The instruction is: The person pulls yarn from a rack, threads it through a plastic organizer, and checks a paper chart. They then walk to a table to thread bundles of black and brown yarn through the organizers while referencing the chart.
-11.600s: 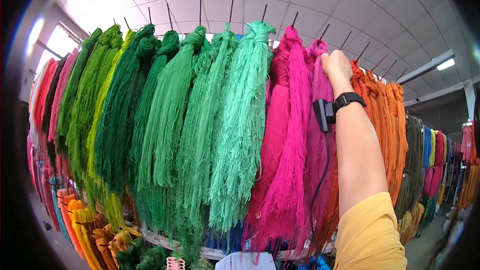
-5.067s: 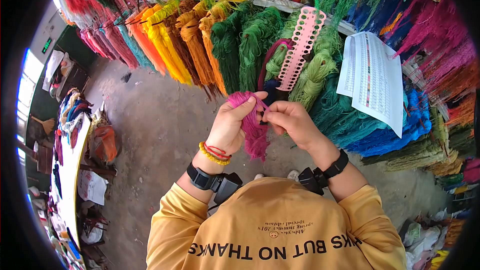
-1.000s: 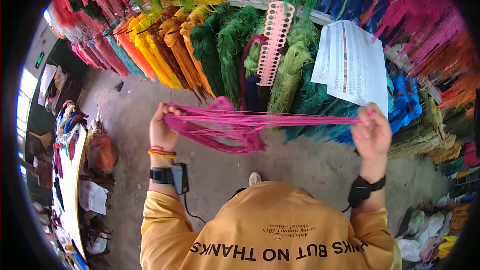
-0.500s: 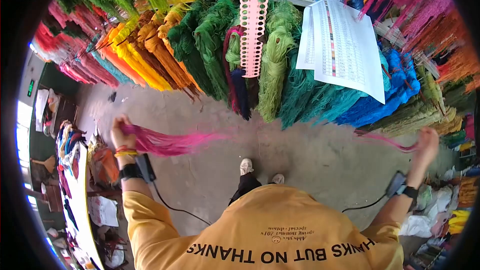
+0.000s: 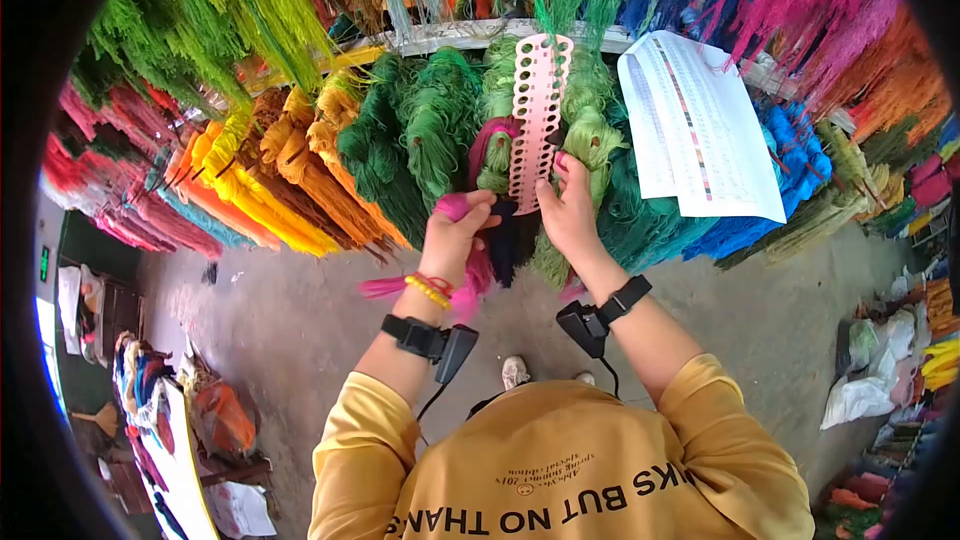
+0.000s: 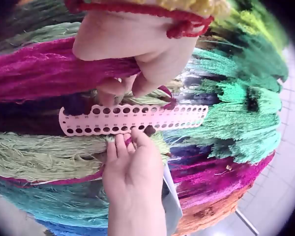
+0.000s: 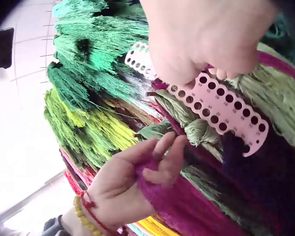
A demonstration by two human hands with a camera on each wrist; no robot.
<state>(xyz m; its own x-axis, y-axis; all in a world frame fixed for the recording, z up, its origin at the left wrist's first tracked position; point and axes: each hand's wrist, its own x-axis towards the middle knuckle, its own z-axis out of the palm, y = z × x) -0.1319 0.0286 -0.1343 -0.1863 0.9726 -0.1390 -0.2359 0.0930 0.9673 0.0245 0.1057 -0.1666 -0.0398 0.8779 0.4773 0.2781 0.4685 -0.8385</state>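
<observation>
Magenta yarn [image 5: 452, 206], drawn apart between spread arms a moment ago, now sits bunched in the left hand's [image 5: 455, 240] curled fingers, and the right hand [image 5: 572, 215] pinches the pink hole card's [image 5: 538, 100] lower edge.

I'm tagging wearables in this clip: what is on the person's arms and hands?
Both arms wear mustard-yellow sleeves. By the left hand sit a yellow bead bracelet with red cord, then a black strap carrying a small black camera. The right hand has a matching wristband and camera unit, each trailing a thin black cable.
</observation>
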